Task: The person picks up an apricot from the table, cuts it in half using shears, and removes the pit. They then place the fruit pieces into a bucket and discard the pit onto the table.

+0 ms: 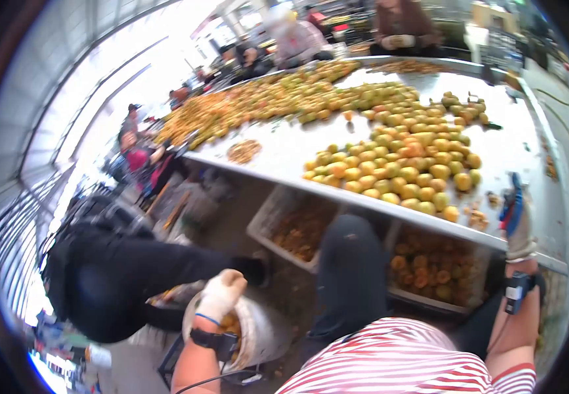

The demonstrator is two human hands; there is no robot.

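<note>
My left hand (224, 295), in a white glove, is closed above the rim of a white bucket (268, 331) beside my leg. Orange fruits (230, 323) show inside the bucket, and whatever the fingers hold is hidden. At the near right corner of the table, my right hand (521, 233), also gloved, is closed around a slim tool with blue and red parts (511, 205). Blur hides the tool's exact kind. To the left of that hand lies a heap of round yellow-green and orange fruits (402, 161), which look like persimmons.
A large light-coloured table (284, 154) with a raised edge holds a longer fruit pile (251, 102) farther back. Crates of peelings (301, 233) and fruit (438, 269) stand beneath it. A dark-trousered leg (186, 266) is close at left. People sit along the far side.
</note>
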